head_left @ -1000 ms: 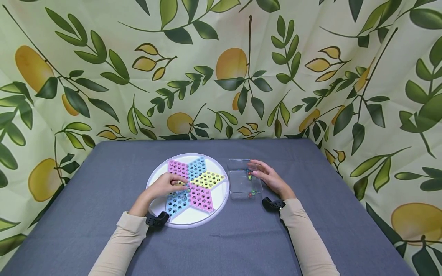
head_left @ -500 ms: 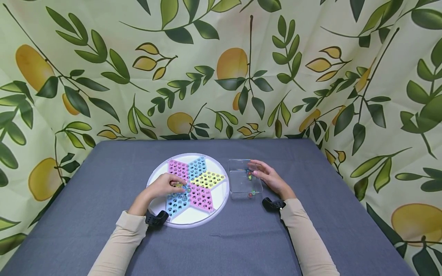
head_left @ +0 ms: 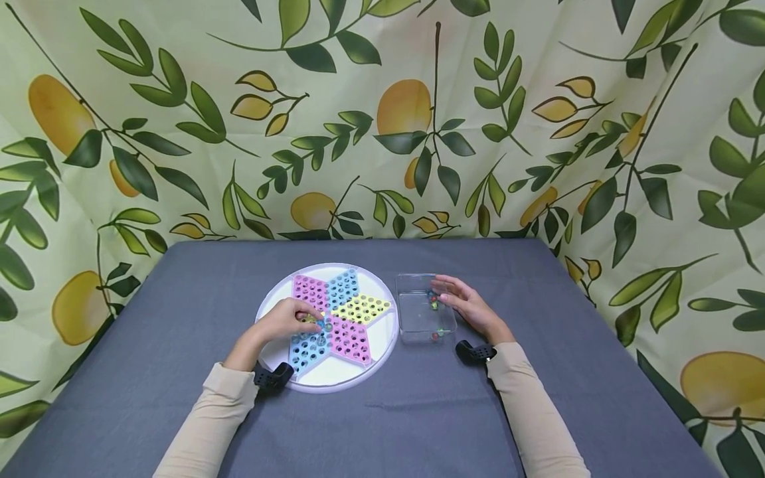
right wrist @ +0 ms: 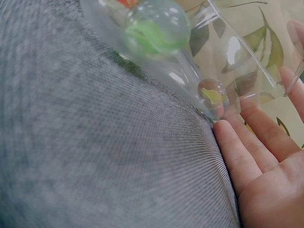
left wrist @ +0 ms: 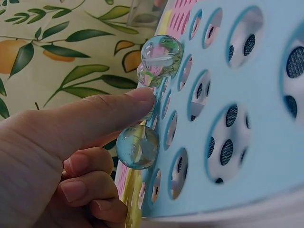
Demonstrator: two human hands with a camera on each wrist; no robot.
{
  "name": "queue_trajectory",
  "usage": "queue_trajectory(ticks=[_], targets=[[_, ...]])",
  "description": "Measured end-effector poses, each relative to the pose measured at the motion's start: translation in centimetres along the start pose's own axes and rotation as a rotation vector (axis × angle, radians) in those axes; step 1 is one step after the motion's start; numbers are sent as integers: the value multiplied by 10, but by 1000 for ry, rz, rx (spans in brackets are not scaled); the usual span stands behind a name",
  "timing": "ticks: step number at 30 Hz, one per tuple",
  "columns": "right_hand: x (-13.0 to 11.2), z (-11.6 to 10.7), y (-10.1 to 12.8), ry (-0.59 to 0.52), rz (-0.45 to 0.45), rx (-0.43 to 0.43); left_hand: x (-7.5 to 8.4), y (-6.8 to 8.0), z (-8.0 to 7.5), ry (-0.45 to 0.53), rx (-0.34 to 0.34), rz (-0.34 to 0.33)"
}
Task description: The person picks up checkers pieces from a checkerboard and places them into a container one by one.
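Observation:
A round white Chinese checkers board [head_left: 379, 332] lies on the table, its star in pink, blue and yellow sections. My left hand [head_left: 283, 320] is over its left side. In the left wrist view the thumb [left wrist: 111, 109] presses a mostly hidden glass marble near the blue section [left wrist: 247, 142], apparently pinching it; the index finger is hidden and the other fingers are curled. Beside it sit a clear marble [left wrist: 137, 147] and another marble [left wrist: 162, 54]. My right hand [head_left: 469, 307] rests fairly straight fingers against the clear plastic box [head_left: 416, 318], which holds a green-swirled marble [right wrist: 158, 28] and a yellow-flecked marble [right wrist: 212, 95].
A grey cloth [head_left: 382, 431] covers the table. Behind it hangs a leaf-patterned curtain [head_left: 352, 153]. Black bands [head_left: 273, 378] are on both wrists. The box stands just right of the board.
My left fingers have shifted slightly at the board's blue section, leaving a bluish marble visible near their tips. The right hand stays at the box. The head view has tilted slightly.

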State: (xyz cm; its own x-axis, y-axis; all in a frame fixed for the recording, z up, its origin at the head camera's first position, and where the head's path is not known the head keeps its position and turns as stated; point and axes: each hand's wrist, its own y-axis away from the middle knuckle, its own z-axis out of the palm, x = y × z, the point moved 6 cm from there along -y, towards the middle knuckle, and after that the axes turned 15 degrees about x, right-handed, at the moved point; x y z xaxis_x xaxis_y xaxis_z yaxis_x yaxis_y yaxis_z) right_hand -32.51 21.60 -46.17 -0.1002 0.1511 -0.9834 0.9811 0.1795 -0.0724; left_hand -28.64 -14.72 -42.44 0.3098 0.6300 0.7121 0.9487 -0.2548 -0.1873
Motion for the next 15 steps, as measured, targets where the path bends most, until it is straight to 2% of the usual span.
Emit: queue_trajectory(ticks=[15], targets=[[-1, -2, 0, 31, 11, 30, 2, 0, -1, 8, 14, -2]])
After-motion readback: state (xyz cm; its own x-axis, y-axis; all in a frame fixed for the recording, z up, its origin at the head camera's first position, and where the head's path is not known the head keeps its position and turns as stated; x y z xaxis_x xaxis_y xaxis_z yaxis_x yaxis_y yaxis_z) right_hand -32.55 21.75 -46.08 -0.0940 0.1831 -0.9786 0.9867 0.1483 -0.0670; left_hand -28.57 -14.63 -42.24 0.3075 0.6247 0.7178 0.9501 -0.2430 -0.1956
